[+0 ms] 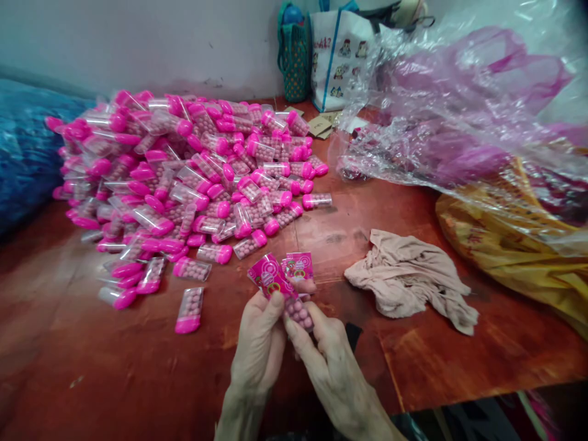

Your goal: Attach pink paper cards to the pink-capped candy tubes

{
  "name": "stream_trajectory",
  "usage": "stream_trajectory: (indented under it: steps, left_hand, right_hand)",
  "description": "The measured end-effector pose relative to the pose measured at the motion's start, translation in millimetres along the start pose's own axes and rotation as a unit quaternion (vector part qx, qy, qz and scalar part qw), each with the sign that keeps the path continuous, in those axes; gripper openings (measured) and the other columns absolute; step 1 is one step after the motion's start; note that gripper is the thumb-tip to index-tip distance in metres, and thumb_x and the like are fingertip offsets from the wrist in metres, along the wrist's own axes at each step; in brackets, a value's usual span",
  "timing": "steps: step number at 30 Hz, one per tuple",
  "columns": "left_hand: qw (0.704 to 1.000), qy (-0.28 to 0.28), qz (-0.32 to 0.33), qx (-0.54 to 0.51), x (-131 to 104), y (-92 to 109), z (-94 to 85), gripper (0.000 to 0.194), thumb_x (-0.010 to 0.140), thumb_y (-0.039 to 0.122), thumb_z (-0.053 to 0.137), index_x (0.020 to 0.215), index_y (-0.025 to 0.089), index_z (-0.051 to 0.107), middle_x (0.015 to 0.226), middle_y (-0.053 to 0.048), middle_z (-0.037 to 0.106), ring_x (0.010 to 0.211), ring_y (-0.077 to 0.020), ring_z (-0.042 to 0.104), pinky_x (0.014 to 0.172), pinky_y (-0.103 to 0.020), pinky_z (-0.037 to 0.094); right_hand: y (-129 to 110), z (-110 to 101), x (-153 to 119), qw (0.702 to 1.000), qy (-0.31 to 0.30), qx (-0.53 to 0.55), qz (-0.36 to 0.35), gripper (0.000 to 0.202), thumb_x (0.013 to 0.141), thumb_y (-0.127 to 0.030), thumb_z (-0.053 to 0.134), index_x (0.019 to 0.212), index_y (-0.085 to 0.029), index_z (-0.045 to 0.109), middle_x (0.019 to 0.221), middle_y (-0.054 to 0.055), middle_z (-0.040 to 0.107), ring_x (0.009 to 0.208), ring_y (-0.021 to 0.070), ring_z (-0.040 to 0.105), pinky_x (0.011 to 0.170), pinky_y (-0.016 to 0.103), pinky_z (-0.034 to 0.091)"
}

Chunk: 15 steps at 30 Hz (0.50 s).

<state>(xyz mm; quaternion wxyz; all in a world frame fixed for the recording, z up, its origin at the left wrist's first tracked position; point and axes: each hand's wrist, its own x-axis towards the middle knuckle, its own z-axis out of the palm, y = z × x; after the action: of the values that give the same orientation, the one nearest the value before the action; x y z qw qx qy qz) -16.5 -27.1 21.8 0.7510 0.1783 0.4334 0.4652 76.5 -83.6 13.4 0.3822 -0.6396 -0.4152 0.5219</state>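
Pinching a clear container of round pink balls [301, 313] between thumb and fingers, a person's right hand [324, 343] is meeting the left hand [260, 334], whose thumb is pressing a pink printed card [271, 275] against its bent fingers, in the head camera's view. The container is sitting between the two hands, over a reddish-brown tabletop [114, 380]. Matching cards [301, 263] are showing just past the fingertips. The tabletop is bearing scuffs and a seam, while a pale wall [138, 43] is rising behind it, smudged along the base.

A heap of pink-capped containers [184, 171] is spreading across the left, one container [189, 309] lying apart at its near side; a blue plastic bag [27, 153] is bulging alongside. On the right, a crumpled beige cloth [408, 275] is lying near a yellow bag [496, 245] and clear plastic wrap [413, 156].

Against the wall, a dotted teal bag [295, 67] is standing beside a white tote bag [342, 58] that is displaying cartoon figures and red lettering ending in a question mark. The cards are carrying ring designs and print too small to read; red characters on the yellow bag are appearing too faint to decipher.
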Motion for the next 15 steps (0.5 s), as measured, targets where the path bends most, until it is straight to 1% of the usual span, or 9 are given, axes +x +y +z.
stream_trajectory:
  steps: [3, 6, 8, 10, 12, 15]
  left_hand:
    - [1.000, -0.004, -0.008, 0.020, -2, -1, 2.0, 0.020, 0.076, 0.023, 0.060, 0.090, 0.010, 0.065, 0.087, -0.011, 0.068, 0.074, -0.0188, 0.064, 0.065, -0.028, 0.052]
    - [0.999, -0.018, -0.014, 0.028, -6, -3, 4.9, 0.021, 0.079, 0.023, 0.057, 0.089, 0.008, 0.066, 0.092, -0.014, 0.067, 0.077, -0.0200, 0.063, 0.065, -0.028, 0.052]
    - [0.999, -0.027, -0.013, 0.029, -10, -4, 5.4, 0.022, 0.080, 0.023, 0.055, 0.091, 0.009, 0.066, 0.095, -0.014, 0.067, 0.079, -0.0207, 0.063, 0.066, -0.028, 0.051]
    - [0.999, -0.031, -0.011, 0.026, -11, -2, 4.1, 0.022, 0.081, 0.023, 0.053, 0.094, 0.011, 0.066, 0.097, -0.014, 0.067, 0.082, -0.0212, 0.063, 0.068, -0.028, 0.051]
    - [0.999, -0.039, -0.008, 0.018, -11, -1, 1.7, 0.023, 0.082, 0.023, 0.052, 0.097, 0.012, 0.066, 0.099, -0.014, 0.066, 0.084, -0.0217, 0.062, 0.069, -0.028, 0.051]
    - [0.999, -0.039, -0.001, 0.002, -8, 0, -1.3, 0.027, 0.082, 0.026, 0.051, 0.101, 0.011, 0.064, 0.099, -0.014, 0.067, 0.083, -0.0226, 0.063, 0.067, -0.029, 0.051]
  right_hand:
    - [-5, 0, 1, 1.000, -0.008, -0.006, -0.009, 0.031, 0.086, -0.041, 0.044, 0.112, -0.026, 0.055, 0.080, 0.002, 0.058, 0.075, 0.0170, 0.054, 0.069, 0.025, 0.042]
    - [-11, -1, 2, 0.999, -0.025, 0.016, -0.033, 0.031, 0.089, -0.038, 0.040, 0.112, -0.024, 0.055, 0.073, 0.001, 0.057, 0.066, 0.0147, 0.054, 0.061, 0.022, 0.041]
    - [-12, -1, 2, 0.998, -0.034, 0.029, -0.034, 0.029, 0.089, -0.037, 0.040, 0.106, -0.023, 0.058, 0.068, 0.000, 0.056, 0.061, 0.0136, 0.051, 0.057, 0.021, 0.039]
    - [-12, -1, 2, 0.998, -0.028, 0.043, -0.021, 0.026, 0.087, -0.038, 0.044, 0.100, -0.023, 0.060, 0.065, -0.001, 0.054, 0.060, 0.0133, 0.049, 0.055, 0.021, 0.038]
    - [-11, -1, 3, 0.997, -0.025, 0.078, -0.008, 0.025, 0.085, -0.041, 0.047, 0.091, -0.021, 0.062, 0.063, -0.002, 0.052, 0.057, 0.0127, 0.047, 0.052, 0.021, 0.036]
    - [-10, -1, 7, 0.988, -0.052, 0.144, -0.002, 0.028, 0.084, -0.043, 0.047, 0.076, -0.019, 0.059, 0.054, -0.004, 0.046, 0.048, 0.0100, 0.041, 0.046, 0.020, 0.032]
